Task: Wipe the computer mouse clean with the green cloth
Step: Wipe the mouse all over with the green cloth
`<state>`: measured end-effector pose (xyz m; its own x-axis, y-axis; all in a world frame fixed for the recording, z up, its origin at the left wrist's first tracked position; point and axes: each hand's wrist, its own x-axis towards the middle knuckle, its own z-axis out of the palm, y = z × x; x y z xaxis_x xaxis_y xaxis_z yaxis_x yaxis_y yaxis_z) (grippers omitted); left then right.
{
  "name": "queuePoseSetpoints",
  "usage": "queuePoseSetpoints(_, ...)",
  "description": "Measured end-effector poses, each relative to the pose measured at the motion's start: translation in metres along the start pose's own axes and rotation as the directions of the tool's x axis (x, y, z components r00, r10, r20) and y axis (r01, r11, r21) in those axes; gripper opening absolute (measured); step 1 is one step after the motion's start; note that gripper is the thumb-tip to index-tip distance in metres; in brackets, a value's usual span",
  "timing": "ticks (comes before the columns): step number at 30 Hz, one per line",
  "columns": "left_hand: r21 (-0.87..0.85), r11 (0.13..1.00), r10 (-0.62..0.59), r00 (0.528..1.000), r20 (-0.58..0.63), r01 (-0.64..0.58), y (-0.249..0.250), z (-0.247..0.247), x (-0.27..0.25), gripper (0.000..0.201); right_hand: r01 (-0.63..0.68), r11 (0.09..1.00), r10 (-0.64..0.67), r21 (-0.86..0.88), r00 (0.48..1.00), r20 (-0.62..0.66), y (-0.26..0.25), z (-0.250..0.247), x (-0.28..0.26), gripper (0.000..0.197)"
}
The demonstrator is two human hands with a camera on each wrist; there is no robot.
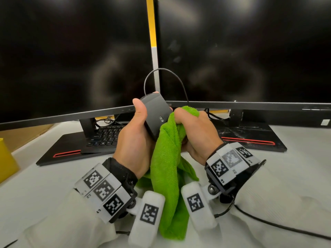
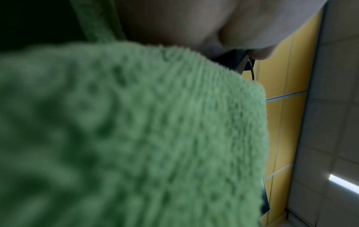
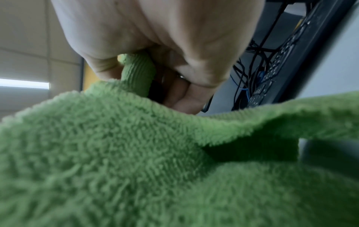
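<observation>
My left hand gripped the wired dark-grey plastic computer mouse; my right hand bunched the fluffy green cloth. Hard rubbing risked the mouse slipping out or its cable snagging.

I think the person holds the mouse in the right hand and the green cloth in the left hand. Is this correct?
Not quite: the hands are swapped. In the head view the left hand holds the mouse, lifted off the desk, and the right hand grips the green cloth.
</observation>
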<state>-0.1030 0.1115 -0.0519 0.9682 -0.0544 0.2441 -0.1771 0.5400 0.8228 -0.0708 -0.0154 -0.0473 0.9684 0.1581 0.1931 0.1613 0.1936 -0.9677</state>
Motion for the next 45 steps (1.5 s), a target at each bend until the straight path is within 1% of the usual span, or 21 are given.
queuePoseSetpoints(2, 0.026, 0.999, 0.032, 0.999, 0.001, -0.032, -0.001, 0.001, 0.001, 0.057, -0.058, 0.998, 0.058, 0.027, 0.998, -0.001, 0.0, -0.004, 0.002, 0.039)
queuePoseSetpoints(3, 0.043, 0.997, 0.057, 0.998, 0.005, -0.057, -0.001, 0.001, 0.001, 0.057, -0.083, 0.995, 0.082, 0.053, 0.996, 0.032, -0.001, -0.005, 0.002, 0.038)
queuePoseSetpoints(6, 0.056, 0.991, 0.116, 0.992, 0.039, -0.118, 0.003, -0.001, 0.001, 0.063, -0.093, 0.984, 0.077, 0.152, 0.991, 0.113, -0.004, -0.006, 0.0, 0.024)
queuePoseSetpoints(8, 0.05, 0.987, 0.146, 0.987, 0.065, -0.15, 0.007, -0.003, 0.003, 0.068, -0.092, 0.976, 0.056, 0.196, 0.981, 0.184, -0.003, -0.007, -0.001, 0.043)
queuePoseSetpoints(10, 0.058, 0.983, 0.17, 0.982, 0.083, -0.175, 0.009, -0.005, 0.006, 0.064, -0.086, 0.97, 0.031, 0.228, 0.971, 0.237, -0.001, -0.005, 0.0, 0.062)
queuePoseSetpoints(11, 0.069, 0.981, 0.177, 0.981, 0.085, -0.183, 0.01, -0.007, 0.006, 0.061, -0.075, 0.969, 0.014, 0.234, 0.968, 0.25, 0.0, -0.004, -0.001, 0.064)
queuePoseSetpoints(12, 0.083, 0.98, 0.176, 0.98, 0.088, -0.183, 0.01, -0.008, 0.007, 0.059, -0.059, 0.971, -0.005, 0.233, 0.964, 0.267, 0.001, -0.003, -0.001, 0.055)
queuePoseSetpoints(14, 0.112, 0.977, 0.173, 0.98, 0.098, -0.183, 0.009, -0.008, 0.006, 0.057, -0.023, 0.97, -0.046, 0.24, 0.959, 0.28, 0.002, -0.003, -0.002, 0.017)
queuePoseSetpoints(15, 0.125, 0.975, 0.174, 0.979, 0.105, -0.186, 0.009, -0.008, 0.005, 0.056, 0.0, 0.972, -0.067, 0.235, 0.958, 0.278, 0.003, -0.003, -0.004, 0.01)
queuePoseSetpoints(17, 0.152, 0.968, 0.183, 0.976, 0.12, -0.2, 0.006, -0.006, 0.004, 0.055, 0.024, 0.976, -0.086, 0.217, 0.956, 0.282, 0.003, -0.001, -0.005, 0.007)
queuePoseSetpoints(20, 0.167, 0.961, 0.196, 0.97, 0.144, -0.219, 0.002, -0.005, 0.003, 0.055, 0.051, 0.984, -0.095, 0.169, 0.959, 0.266, 0.004, 0.003, -0.006, 0.006)
queuePoseSetpoints(23, 0.132, 0.97, 0.185, 0.972, 0.144, -0.204, 0.002, -0.006, 0.003, 0.053, 0.085, 0.985, -0.117, 0.147, 0.967, 0.227, 0.005, 0.003, -0.006, 0.003)
queuePoseSetpoints(28, 0.098, 0.974, 0.184, 0.968, 0.172, -0.202, 0.003, -0.005, 0.002, 0.058, 0.171, 0.983, -0.178, 0.059, 0.974, 0.14, 0.004, 0.002, -0.003, 0.008)
queuePoseSetpoints(31, 0.099, 0.975, 0.174, 0.965, 0.196, -0.196, 0.004, -0.006, 0.003, 0.058, 0.208, 0.977, -0.21, 0.041, 0.975, 0.073, 0.003, 0.001, -0.001, 0.031)
queuePoseSetpoints(33, 0.116, 0.973, 0.171, 0.964, 0.203, -0.197, 0.003, -0.007, 0.004, 0.056, 0.233, 0.972, -0.235, 0.03, 0.971, 0.053, 0.001, 0.001, -0.003, 0.031)
queuePoseSetpoints(35, 0.153, 0.966, 0.175, 0.961, 0.213, -0.21, 0.001, -0.007, 0.004, 0.055, 0.225, 0.974, -0.225, 0.003, 0.974, -0.014, -0.001, 0.001, -0.005, 0.022)
queuePoseSetpoints(38, 0.212, 0.946, 0.194, 0.953, 0.231, -0.244, -0.002, -0.008, 0.004, 0.054, 0.183, 0.983, -0.182, -0.004, 0.978, -0.097, -0.001, -0.004, 0.0, 0.037)
queuePoseSetpoints(41, 0.211, 0.94, 0.215, 0.947, 0.238, -0.266, 0.001, -0.011, 0.006, 0.055, 0.152, 0.983, -0.148, 0.1, 0.988, -0.05, -0.003, -0.003, 0.002, 0.025)
queuePoseSetpoints(43, 0.194, 0.938, 0.237, 0.941, 0.241, -0.287, 0.005, -0.012, 0.007, 0.053, 0.077, 0.977, -0.086, 0.2, 0.996, 0.037, -0.004, -0.005, 0.003, 0.038)
queuePoseSetpoints(44, 0.184, 0.938, 0.249, 0.939, 0.237, -0.295, 0.006, -0.012, 0.007, 0.051, 0.047, 0.971, -0.07, 0.234, 0.993, 0.094, -0.002, -0.008, 0.003, 0.039)
queuePoseSetpoints(45, 0.181, 0.936, 0.257, 0.939, 0.229, -0.301, 0.007, -0.013, 0.008, 0.05, 0.02, 0.967, -0.061, 0.253, 0.986, 0.154, -0.002, -0.009, 0.003, 0.031)
